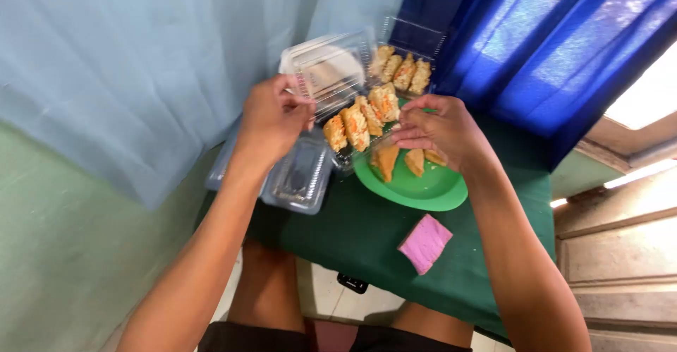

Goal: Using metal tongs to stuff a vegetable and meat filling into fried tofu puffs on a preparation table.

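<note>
My left hand point(273, 120) grips the raised lid of a clear plastic clamshell box point(326, 71). That box holds several golden pastry pieces point(356, 123) in its tray. My right hand point(441, 132) hovers with curled fingers over a green plate point(423, 191), right at the tray's edge, near the pastry pieces point(395, 160) lying on the plate. Whether its fingers pinch a piece is hidden. A second clear box point(403, 70) with more pastries stands open behind.
An empty clear clamshell box point(300, 179) lies at the table's left edge. A pink sponge-like block point(424, 243) rests on the dark green tablecloth point(367, 246). Pale blue curtain hangs left, dark blue curtain right. My knees show below the table.
</note>
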